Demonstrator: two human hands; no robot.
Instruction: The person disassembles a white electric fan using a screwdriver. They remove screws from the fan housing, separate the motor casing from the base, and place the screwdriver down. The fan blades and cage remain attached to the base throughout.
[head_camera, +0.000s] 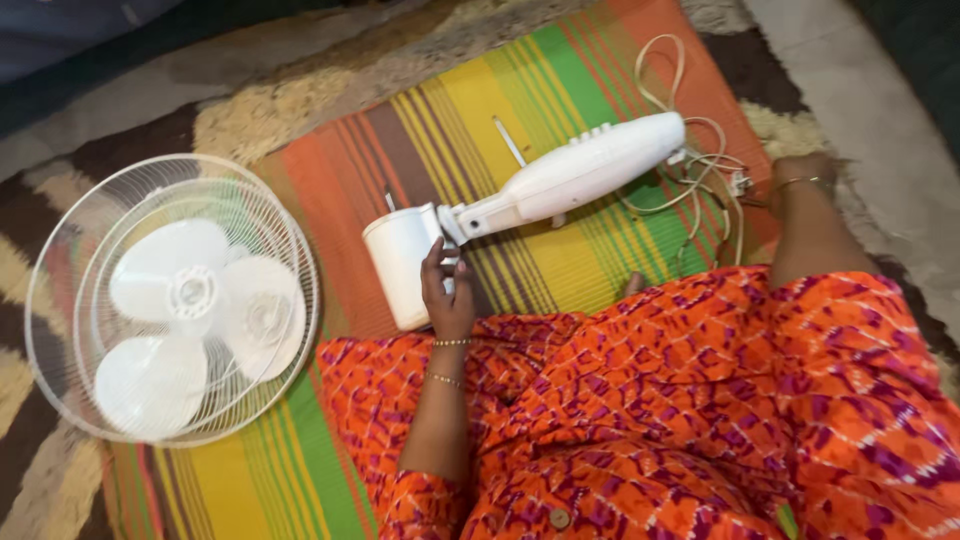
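Holding the white motor housing (398, 262) of a taken-apart fan, the left hand (447, 290) curls its fingers closed around it on the striped mat (330, 170). The right hand (800, 172) rests by the cord (690, 160); I cannot tell if its grip is closed. The fan cage with blades (170, 298) lies apart, not joined to the white stand (575, 175).

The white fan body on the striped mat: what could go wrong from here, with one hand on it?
The left hand grips only the motor housing, so the long fan body may swing or tip. The loose cord lies tangled beside it and could snag. The grille with blades lies close by and might get knocked.
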